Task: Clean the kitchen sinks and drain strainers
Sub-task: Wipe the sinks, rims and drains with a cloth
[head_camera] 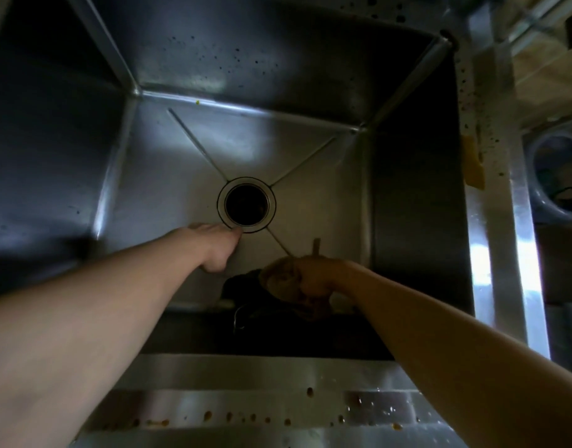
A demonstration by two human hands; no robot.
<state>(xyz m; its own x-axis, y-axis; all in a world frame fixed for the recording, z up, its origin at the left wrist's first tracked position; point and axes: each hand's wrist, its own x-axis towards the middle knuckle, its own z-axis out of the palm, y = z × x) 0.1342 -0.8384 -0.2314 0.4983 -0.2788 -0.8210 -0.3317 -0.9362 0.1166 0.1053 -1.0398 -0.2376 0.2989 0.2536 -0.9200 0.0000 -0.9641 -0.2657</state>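
Note:
I look down into a deep stainless steel sink (187, 150) with an open round drain (247, 204) in the middle of its floor. My left hand (218, 245) reaches to the near left edge of the drain, fingertips touching its metal ring. My right hand (305, 278), smeared with brown grime, grips a dark drain strainer (242, 284) low against the sink's near wall. A thin post (316, 246) sticks up above the fingers. Most of the strainer is hidden in shadow and by the hand.
Brown splatters dot the front rim (262, 412), the back wall and the right rim. A yellow scrap (472, 166) lies on the right rim. A pale round container (537, 176) stands to the right of the sink.

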